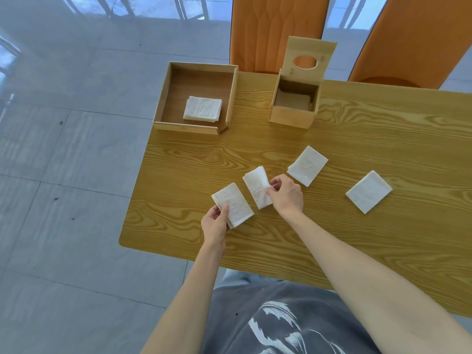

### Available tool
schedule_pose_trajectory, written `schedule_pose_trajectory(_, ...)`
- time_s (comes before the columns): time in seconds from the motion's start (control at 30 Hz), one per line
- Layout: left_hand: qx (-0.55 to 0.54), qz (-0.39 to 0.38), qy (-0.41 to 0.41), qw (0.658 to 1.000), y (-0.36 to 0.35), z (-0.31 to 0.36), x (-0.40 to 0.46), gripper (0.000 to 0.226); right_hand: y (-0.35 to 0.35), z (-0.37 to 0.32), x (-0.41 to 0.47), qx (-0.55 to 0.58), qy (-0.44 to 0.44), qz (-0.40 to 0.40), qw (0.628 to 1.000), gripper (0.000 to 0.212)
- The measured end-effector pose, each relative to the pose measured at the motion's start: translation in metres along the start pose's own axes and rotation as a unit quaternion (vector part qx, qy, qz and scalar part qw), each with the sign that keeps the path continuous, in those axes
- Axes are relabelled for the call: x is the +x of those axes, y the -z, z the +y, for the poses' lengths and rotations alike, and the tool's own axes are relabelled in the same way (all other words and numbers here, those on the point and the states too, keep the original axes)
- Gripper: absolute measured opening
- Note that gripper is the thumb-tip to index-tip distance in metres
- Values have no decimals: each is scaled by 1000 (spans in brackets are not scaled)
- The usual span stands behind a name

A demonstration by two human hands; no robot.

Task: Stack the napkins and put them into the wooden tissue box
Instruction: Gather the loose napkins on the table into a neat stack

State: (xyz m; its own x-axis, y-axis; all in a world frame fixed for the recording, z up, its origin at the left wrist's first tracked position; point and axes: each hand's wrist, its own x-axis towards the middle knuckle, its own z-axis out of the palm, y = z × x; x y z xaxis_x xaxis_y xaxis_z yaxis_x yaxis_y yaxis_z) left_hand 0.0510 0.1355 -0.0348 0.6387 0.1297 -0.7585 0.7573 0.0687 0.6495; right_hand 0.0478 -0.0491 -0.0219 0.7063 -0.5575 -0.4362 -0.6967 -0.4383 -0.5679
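While the left hand (215,222) pinches one napkin (233,205), the right hand (287,194) seemingly pinches its neighbour (256,190).

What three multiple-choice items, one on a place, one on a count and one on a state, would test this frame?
1. Where does the napkin stack that no hand touches lie?
A. in the open wooden tray
B. inside the tissue box
C. on a chair

2. How many napkins lie loose on the table, untouched?
A. none
B. two
C. five

3. In what state is the wooden tissue box?
A. lid shut
B. tipped on its side
C. lid raised

Key: 1 A, the stack sits on the tray floor. 2 B, only the two right of the hands lie free. 3 C, the lid with the oval hole stands upright behind the opening.
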Motion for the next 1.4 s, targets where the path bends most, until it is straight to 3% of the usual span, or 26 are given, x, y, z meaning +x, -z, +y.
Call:
schedule_pose_trajectory(0.13, -4, -11, 9, 1000, -2, 5, 2, 22, 10, 1, 3, 212, -21, -43, 976, 23)
schedule_pose_trajectory(0.23, -2, -16, 15, 1000, -4, 8, 2, 16, 9, -1, -4, 311, -37, -111, 943, 27)
schedule_pose_trajectory(0.37, -4, -19, 16, 1000, -6, 8, 5, 21, -4, -3, -16, 345, -53, -177, 920, 23)
schedule_pose_trajectory(0.47, -6, -29, 12, 1000, -7, 9, 4, 29, -16, -4, -22, 327, -50, -193, 924, 17)
schedule_pose_trajectory(0.6, -29, -33, 31, 999, -10, 12, 3, 36, -28, -1, -21, 254, -63, -151, 953, 13)
schedule_pose_trajectory(0.73, -21, -53, 19, 998, -15, 13, 0, 24, -30, -2, -18, 132, -50, -99, 985, 16)
schedule_pose_trajectory(0.87, -5, -81, 5, 997, -23, 16, -1, 29, -19, -4, -17, 55, -41, -67, 995, 24)
schedule_pose_trajectory(1.1, 17, -119, 4, 993, -54, 24, 2, 18, 12, 7, -2, 54, -50, -12, 997, 28)
schedule_pose_trajectory(1.27, 31, -133, 8, 991, -78, 31, 2, 19, 48, 18, 20, 84, -129, 96, 984, 29)
schedule_pose_trajectory(1.4, 46, -139, 10, 989, -89, 34, 3, 21, 65, 29, 40, 104, -207, 120, 965, 42)
